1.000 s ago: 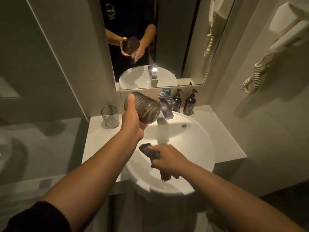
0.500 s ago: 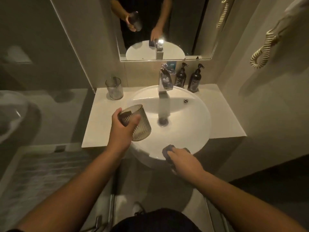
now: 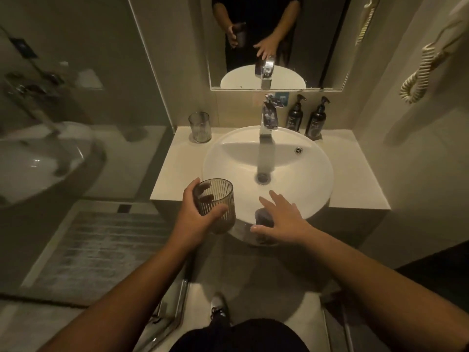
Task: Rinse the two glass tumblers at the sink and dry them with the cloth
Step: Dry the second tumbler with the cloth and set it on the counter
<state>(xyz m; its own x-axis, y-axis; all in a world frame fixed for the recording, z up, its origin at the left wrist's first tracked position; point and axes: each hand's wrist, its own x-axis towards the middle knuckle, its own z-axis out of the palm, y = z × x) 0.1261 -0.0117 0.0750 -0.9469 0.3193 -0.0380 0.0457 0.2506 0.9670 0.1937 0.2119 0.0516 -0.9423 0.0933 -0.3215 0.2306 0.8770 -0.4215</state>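
My left hand (image 3: 195, 217) grips a ribbed glass tumbler (image 3: 218, 201), upright, at the front left rim of the white round sink (image 3: 228, 158). A second ribbed tumbler (image 3: 200, 127) stands on the counter at the back left, beside the wall. The dark cloth (image 3: 263, 219) lies draped over the sink's front rim. My right hand (image 3: 281, 219) hovers just above it with the fingers spread, holding nothing. The chrome tap (image 3: 267, 120) stands at the back of the basin; I see no water running.
Two dark pump bottles (image 3: 295, 116) (image 3: 316, 120) stand right of the tap. A mirror (image 3: 276, 41) hangs above. A coiled cord (image 3: 418, 72) hangs on the right wall. A grey mat (image 3: 101, 240) covers the floor at left. The counter's front edge (image 3: 355, 204) is near my arms.
My right hand has let go of the cloth and spread its fingers; the cloth stays on the sink rim. The left hand lowered the tumbler from the tap and turned it upright.
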